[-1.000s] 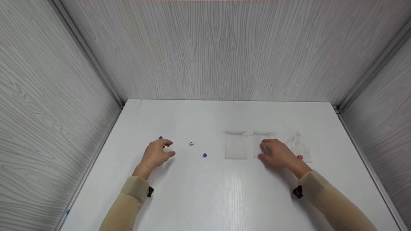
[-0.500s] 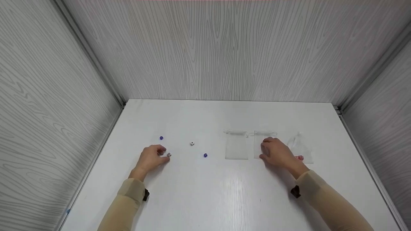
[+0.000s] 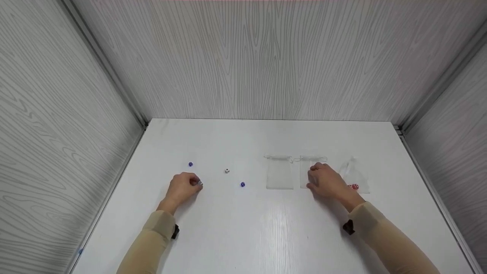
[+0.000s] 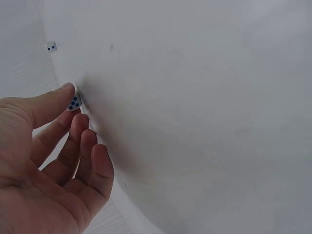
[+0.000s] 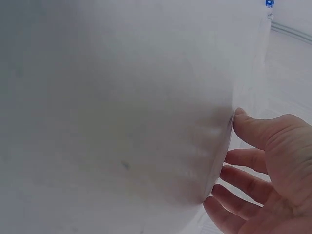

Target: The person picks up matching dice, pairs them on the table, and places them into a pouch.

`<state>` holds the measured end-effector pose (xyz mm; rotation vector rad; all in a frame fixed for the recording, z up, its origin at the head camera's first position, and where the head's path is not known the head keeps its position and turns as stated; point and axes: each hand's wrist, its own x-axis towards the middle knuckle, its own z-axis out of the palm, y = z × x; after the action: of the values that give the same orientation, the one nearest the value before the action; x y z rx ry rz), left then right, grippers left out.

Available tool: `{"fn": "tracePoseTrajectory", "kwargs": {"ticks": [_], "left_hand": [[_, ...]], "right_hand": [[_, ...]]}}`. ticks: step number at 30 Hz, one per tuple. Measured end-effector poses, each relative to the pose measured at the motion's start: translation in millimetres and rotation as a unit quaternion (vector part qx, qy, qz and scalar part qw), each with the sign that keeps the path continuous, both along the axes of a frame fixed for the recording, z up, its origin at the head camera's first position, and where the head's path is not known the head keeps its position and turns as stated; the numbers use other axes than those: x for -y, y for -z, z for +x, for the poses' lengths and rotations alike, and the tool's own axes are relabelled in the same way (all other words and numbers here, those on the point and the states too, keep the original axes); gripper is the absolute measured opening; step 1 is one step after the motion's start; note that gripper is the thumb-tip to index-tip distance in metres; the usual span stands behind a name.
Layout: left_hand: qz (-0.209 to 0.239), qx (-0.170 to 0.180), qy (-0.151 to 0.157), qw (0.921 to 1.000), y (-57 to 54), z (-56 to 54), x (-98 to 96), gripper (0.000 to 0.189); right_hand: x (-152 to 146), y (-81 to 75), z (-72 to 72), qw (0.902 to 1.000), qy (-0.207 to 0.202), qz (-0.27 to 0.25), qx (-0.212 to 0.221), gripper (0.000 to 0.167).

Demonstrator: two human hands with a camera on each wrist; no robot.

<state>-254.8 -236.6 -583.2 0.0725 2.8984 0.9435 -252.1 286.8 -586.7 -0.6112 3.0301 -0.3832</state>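
Note:
My left hand [image 3: 182, 190] pinches a white die [image 4: 74, 103] with dark blue dots between thumb and index finger, low over the white table [image 3: 243, 236]. A second white die [image 3: 227, 171] lies to its right, with one blue die [image 3: 190, 164] behind the hand and another blue die [image 3: 242, 184] farther right. On the middle sheer drawstring bag [image 3: 305, 171] rests my right hand [image 3: 328, 184], its fingertips touching down, fingers loosely bent and spread, partly hiding the bag. In the right wrist view, the fingers [image 5: 243, 184] grip nothing visible.
A flat sheer bag [image 3: 280, 175] lies left of the middle one. Right of my right hand is another sheer bag [image 3: 355, 173], with red dice [image 3: 355, 186] at its lower part. Grained panels [image 3: 243, 61] wall the table at the back and sides.
My left hand has drawn back toward me, uncovering the rear blue die, and its thumb and index finger have closed on the white die. The right hand stays nearly still.

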Motion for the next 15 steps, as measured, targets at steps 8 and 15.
{"fn": "tracePoseTrajectory", "kwargs": {"ticks": [8,15], "left_hand": [[-0.004,-0.013,0.013,0.9998,-0.8,0.7,0.6,0.015],[-0.006,0.0,0.011,0.9999,-6.7,5.2,-12.7,0.017]], "right_hand": [[0,-1.6,0.4,1.0,-0.004,0.005,-0.005,0.034],[0,-1.9,0.7,0.9998,0.011,0.002,0.019,0.038]]}}
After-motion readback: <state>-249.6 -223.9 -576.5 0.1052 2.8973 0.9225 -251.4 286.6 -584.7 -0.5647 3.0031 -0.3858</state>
